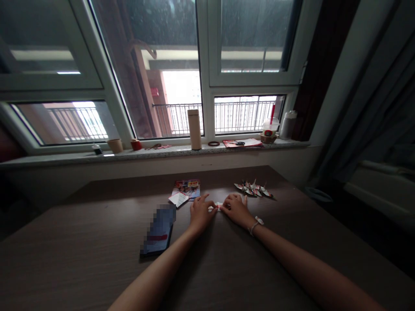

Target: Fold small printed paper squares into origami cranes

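Between my two hands lies a small piece of folded paper (218,205), white with a bit of red, on the dark table (106,242). My left hand (201,212) has its fingertips closed on the paper's left end. At the other end, the fingers of my right hand (237,210) pinch the paper. Most of the paper is hidden by the fingers, so its exact shape cannot be made out. Several folded paper cranes (254,189) sit in a cluster beyond my right hand. Behind my left hand is a folded white paper (178,199), resting against a colourful printed sheet (187,188).
A phone (158,231), its screen blurred out, lies left of my left forearm. Along the windowsill (155,153) stand a beige flask (194,129), a paper cup (114,146), a drink cup with a red straw (270,128), and scissors (239,143) on papers.
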### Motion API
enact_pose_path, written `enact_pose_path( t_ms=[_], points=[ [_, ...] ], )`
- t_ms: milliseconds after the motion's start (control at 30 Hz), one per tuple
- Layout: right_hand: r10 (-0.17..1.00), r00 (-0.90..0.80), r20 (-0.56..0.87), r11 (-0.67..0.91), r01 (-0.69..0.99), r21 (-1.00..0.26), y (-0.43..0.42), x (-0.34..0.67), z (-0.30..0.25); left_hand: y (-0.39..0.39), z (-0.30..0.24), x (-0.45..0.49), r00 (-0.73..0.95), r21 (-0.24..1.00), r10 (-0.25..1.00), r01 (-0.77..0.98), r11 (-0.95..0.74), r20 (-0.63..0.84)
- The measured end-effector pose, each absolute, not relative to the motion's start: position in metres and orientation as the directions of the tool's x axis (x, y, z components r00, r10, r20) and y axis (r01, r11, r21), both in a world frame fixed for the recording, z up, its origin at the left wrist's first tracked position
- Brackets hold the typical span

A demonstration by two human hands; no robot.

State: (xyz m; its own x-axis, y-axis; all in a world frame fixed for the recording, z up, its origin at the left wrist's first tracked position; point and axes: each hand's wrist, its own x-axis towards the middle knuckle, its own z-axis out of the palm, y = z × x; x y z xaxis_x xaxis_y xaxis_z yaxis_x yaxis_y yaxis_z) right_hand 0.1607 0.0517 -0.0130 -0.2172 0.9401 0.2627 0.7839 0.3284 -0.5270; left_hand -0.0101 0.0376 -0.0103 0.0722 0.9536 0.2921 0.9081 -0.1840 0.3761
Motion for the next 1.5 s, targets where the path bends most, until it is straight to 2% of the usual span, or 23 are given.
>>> enact_pose_path(
  t_ms=[467,733,1100,1300,1500],
  points=[
    [0.986,-0.145,0.083,0.165,0.765,-0.623,0.060,0.160,-0.006,0.039,-0.008,-0.011,0.059,0.389,0.969,0.909,-0.152,0.240],
    [0.979,-0.205,0.015,0.174,0.790,-0.588,0.068,0.168,-0.001,0.039,-0.007,-0.011,0.065,0.385,0.967,0.909,-0.160,0.248],
    [0.956,-0.290,0.044,0.263,0.779,-0.569,0.072,0.183,-0.002,0.038,-0.008,-0.011,0.058,0.391,0.971,0.908,-0.148,0.233],
    [0.954,-0.291,0.066,0.269,0.739,-0.618,0.067,0.184,-0.005,0.037,-0.011,-0.013,0.067,0.410,0.963,0.895,-0.175,0.263],
    [0.959,-0.257,0.116,0.271,0.728,-0.630,0.067,0.183,-0.009,0.036,-0.007,-0.014,0.053,0.451,0.972,0.879,-0.154,0.229]
  ],
)
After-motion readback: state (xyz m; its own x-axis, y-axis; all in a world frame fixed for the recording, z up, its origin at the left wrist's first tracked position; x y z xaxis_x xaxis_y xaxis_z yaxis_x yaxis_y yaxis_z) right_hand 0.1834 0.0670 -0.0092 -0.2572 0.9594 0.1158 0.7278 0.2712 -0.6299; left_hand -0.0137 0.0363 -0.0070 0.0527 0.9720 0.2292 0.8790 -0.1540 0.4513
